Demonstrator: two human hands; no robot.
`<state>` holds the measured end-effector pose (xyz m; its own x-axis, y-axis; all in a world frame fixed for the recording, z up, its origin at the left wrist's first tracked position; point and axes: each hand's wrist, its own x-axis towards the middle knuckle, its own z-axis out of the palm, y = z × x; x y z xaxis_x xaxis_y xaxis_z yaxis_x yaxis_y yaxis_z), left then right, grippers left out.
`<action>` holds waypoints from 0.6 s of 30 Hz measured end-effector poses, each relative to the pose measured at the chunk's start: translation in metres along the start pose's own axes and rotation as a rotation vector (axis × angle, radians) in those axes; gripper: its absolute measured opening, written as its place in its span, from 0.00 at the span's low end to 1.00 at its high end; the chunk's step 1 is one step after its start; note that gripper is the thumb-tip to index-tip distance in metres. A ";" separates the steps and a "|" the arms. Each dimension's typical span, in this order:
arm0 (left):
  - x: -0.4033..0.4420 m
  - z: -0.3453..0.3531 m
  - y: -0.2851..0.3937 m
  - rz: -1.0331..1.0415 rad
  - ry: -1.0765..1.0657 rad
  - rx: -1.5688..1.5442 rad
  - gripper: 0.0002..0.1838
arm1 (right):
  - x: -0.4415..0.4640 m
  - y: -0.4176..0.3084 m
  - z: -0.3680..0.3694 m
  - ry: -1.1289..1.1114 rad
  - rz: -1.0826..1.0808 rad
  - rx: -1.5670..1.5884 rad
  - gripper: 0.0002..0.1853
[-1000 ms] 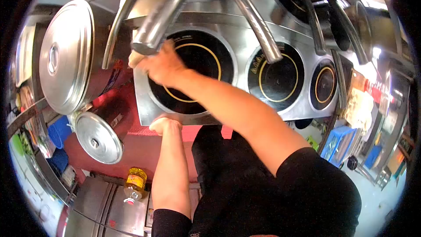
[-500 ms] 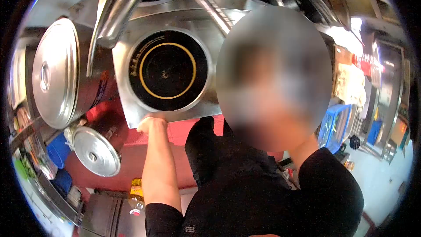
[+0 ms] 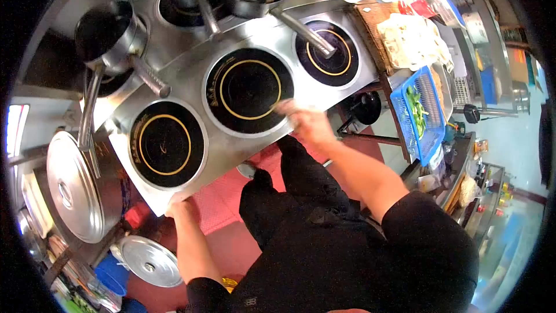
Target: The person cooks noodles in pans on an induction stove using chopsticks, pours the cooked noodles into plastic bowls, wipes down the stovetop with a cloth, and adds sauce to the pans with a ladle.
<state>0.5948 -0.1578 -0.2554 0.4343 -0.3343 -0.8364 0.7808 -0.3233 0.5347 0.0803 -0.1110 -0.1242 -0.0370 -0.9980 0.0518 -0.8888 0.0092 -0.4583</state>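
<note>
My left hand (image 3: 182, 204) grips the front left corner of the steel stovetop (image 3: 223, 162), its fingers closed over the edge. The near left burner (image 3: 168, 145) lies just beyond it, a black disc with a yellow ring. Over the front edge, at the right side of the middle burner (image 3: 246, 90), is my right hand (image 3: 310, 124). Motion blurs its fingers, and I cannot make out whether anything is in them. Farther right is a third burner (image 3: 327, 52), partly crossed by a pan handle.
Long-handled pots stand at the back, including a dark pot (image 3: 110, 35) at left. A large lidded pot (image 3: 72, 188) and a smaller lid (image 3: 152, 261) are at lower left. A blue basket (image 3: 425, 116) with green vegetables stands at right, below a pale tray (image 3: 408, 37).
The view has tilted and drawn back, showing more burners and pots. My right hand has come from a blurred-out area to the stovetop. My left hand stays at the stovetop's front edge.
</note>
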 end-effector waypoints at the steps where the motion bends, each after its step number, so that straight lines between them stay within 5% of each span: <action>1: 0.000 -0.010 -0.004 0.008 -0.116 0.005 0.21 | -0.017 0.044 -0.008 0.112 0.082 -0.176 0.11; 2: -0.029 -0.005 -0.005 0.002 -0.210 -0.054 0.24 | -0.030 0.068 -0.023 0.155 0.230 -0.192 0.13; 4: 0.029 -0.092 -0.022 -0.026 0.074 0.429 0.15 | -0.038 0.132 -0.026 0.209 0.368 -0.195 0.16; 5: -0.067 -0.055 -0.024 -0.083 0.106 0.344 0.15 | -0.043 0.175 -0.018 0.223 0.365 -0.193 0.16; 8: -0.101 -0.112 -0.069 -0.185 0.047 0.696 0.18 | -0.022 0.171 -0.023 0.203 0.566 -0.132 0.23; 10: -0.105 -0.142 -0.096 -0.370 0.056 0.536 0.17 | -0.027 0.162 -0.014 0.238 0.656 -0.092 0.26; 15: -0.191 -0.061 -0.158 -0.361 0.008 0.574 0.14 | -0.034 0.155 -0.043 0.177 0.685 0.131 0.29; 18: -0.267 0.074 -0.167 -0.200 -0.300 0.460 0.07 | -0.037 0.161 -0.051 0.155 0.630 0.163 0.29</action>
<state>0.3151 -0.0802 -0.1127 0.0997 -0.4418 -0.8916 0.5297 -0.7350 0.4234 -0.0848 -0.0695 -0.1546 -0.6027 -0.7841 -0.1482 -0.5955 0.5656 -0.5705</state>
